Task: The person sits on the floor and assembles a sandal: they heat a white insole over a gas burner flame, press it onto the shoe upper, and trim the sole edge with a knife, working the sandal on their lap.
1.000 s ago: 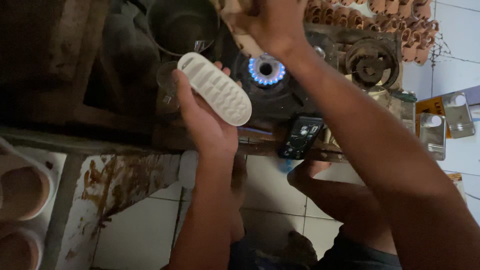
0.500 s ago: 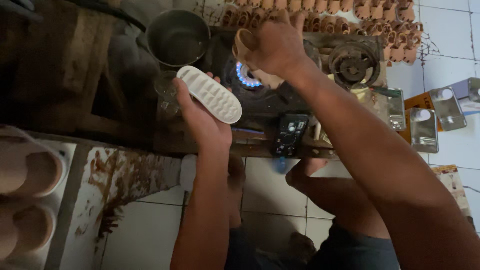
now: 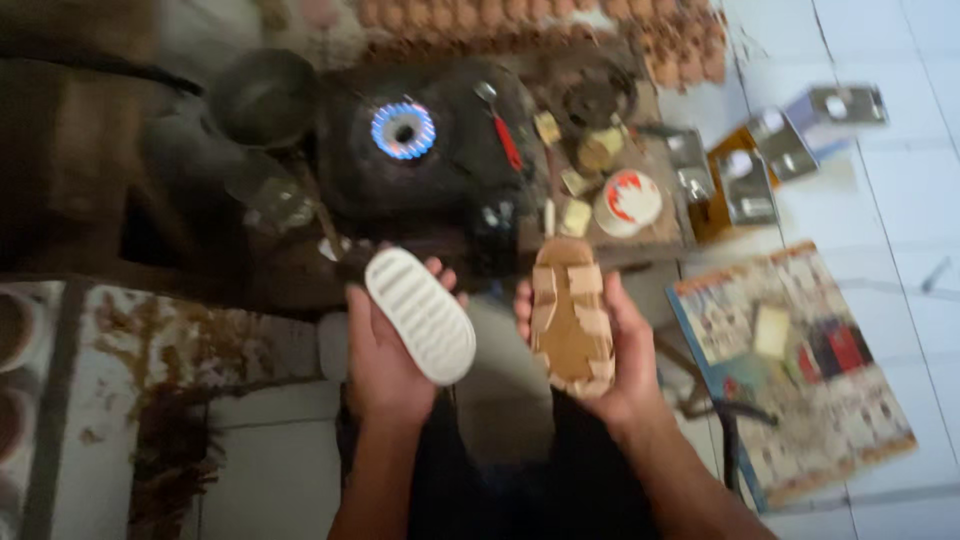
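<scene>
White ribbed sole (image 3: 421, 314) held left, tan strapped upper (image 3: 571, 317) right

Left hand (image 3: 385, 350): palm up, fingers curled from beneath around a white ribbed oval rubber shoe sole (image 3: 420, 315); fingertips show past its upper edge, thumb along its left side. Wrist straight, bare forearm running down to the lower edge of the view.

Right hand (image 3: 610, 355): palm up, cupping a tan strapped leather sandal upper (image 3: 571, 310) from below; thumb lies along its left side, fingers wrap its right side. Bare forearm angles down and to the right.

Both hands level, side by side, apart.
</scene>
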The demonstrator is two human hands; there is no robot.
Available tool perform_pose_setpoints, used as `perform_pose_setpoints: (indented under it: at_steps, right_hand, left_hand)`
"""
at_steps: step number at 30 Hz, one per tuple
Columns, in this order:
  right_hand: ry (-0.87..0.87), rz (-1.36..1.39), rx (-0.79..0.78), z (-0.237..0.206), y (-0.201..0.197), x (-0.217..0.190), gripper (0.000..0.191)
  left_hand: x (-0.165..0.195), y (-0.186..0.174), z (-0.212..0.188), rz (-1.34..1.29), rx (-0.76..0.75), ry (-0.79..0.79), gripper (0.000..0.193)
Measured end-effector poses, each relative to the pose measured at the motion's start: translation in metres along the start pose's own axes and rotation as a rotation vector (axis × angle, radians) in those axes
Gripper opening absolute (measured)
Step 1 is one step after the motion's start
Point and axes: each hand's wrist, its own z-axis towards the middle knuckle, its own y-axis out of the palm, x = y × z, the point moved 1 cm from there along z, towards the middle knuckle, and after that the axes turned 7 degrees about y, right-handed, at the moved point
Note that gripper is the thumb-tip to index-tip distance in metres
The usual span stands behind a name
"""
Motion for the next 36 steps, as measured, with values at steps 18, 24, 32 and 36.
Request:
perform_pose_setpoints:
  at_steps: [18,24,32,36]
  right_hand:
    - [-0.538,-1.104,0.272,-0.136,-0.007,0.084,0.087]
    - [-0.637,-1.201,0.187,-0.137,-0.011,0.092,0.086]
    - [-0.601,-1.266,0.264,-0.130,-0.013,0.089,0.085]
    - [-0.520,-1.186,0.276,-0.124,-0.016,0.088,0.084]
  left_hand:
    - [-0.042,0.013,-0.146,0.253,-0.281,0.001,0.064]
    - [-0.046,0.011,-0.157,0.314,-0.343,0.048,0.060]
    - [-0.049,0.007,-0.153,0.401,-0.258,0.020,0.060]
    - [-0.052,0.006,-0.150,0.368,-0.217,0.025,0.060]
